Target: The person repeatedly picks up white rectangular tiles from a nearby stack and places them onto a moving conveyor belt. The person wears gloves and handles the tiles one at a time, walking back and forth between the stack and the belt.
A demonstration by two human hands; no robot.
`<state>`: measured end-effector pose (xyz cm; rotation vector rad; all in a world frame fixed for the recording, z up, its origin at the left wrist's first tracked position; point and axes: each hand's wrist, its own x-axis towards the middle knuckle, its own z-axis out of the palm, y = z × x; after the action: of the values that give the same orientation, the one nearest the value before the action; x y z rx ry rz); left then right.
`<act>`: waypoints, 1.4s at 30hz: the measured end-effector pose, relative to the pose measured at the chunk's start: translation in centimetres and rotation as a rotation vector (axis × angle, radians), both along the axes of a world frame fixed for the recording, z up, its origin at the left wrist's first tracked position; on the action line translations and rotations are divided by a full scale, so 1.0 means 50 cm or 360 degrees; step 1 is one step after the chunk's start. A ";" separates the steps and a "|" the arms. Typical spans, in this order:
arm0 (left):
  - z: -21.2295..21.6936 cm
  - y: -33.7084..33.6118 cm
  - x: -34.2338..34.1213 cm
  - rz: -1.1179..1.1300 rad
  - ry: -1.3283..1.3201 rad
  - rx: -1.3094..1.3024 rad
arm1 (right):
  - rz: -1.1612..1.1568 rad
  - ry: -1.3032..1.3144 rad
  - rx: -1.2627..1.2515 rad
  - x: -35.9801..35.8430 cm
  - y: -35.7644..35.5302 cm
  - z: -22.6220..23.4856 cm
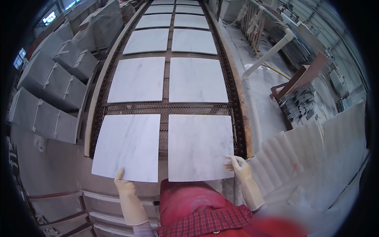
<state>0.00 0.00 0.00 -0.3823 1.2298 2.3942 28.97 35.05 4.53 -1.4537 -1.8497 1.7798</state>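
Two square, white, grey-veined stone tiles lie side by side at the near end of a mesh conveyor [164, 136]. At the near edge of the left tile [128, 148] is my left hand [123, 185], in a cream rubber glove. One digit presses on the tile's face, and the other fingers are hidden at or below the edge. My right hand [239, 166], gloved alike, is by the near right corner of the right tile [200, 148]. Its fingers are apart and reach over that tile's side edge.
More paired tiles [198, 80] stretch away along the conveyor. Wrapped stone stacks [65, 85] stand on the left. To the right are a white pipe [268, 55], a brown stand [302, 79] and corrugated sheeting [284, 154]. Slatted racks [83, 205] lie at the lower left.
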 end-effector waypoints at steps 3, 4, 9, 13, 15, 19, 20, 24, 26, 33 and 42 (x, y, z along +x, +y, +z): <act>0.011 0.007 0.013 0.0263 -0.0543 0.0201 | -0.0013 0.0027 0.0013 -0.020 -0.005 0.017; 0.001 0.014 0.010 0.0312 -0.0627 0.0186 | 0.0004 0.0058 0.0016 -0.034 -0.005 0.020; -0.099 -0.002 -0.004 0.0380 -0.0894 0.0357 | 0.0102 0.0137 0.0027 -0.062 0.005 0.010; -0.106 -0.006 0.008 0.0316 -0.0998 0.0327 | 0.0141 0.0091 0.0028 -0.054 0.003 0.011; -0.102 0.002 0.018 0.0351 -0.0946 0.0288 | 0.0149 0.0127 0.0016 -0.049 0.000 0.003; -0.117 0.028 0.068 0.0303 -0.0829 0.0208 | 0.0190 0.0150 0.0048 -0.057 -0.008 -0.002; -0.124 0.043 0.086 0.0252 -0.0816 0.0176 | 0.0199 0.0156 0.0028 -0.054 -0.011 -0.003; -0.077 0.123 0.168 -0.0549 -0.0905 0.0329 | 0.0192 0.0176 0.0014 -0.052 -0.014 -0.004; -0.096 0.142 0.200 -0.0964 -0.0662 0.0408 | 0.0214 0.0180 0.0025 -0.057 -0.015 0.006; -0.093 0.180 0.221 -0.0880 -0.0628 0.0310 | 0.0238 0.0187 0.0034 -0.029 -0.007 -0.003; -0.095 0.194 0.225 -0.0799 -0.0583 0.0242 | 0.0173 0.0186 0.0064 -0.002 0.016 -0.014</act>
<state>11.24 9.69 -4.73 -0.3882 0.8499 1.8699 28.86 35.86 3.83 -1.2297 -1.9263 1.8226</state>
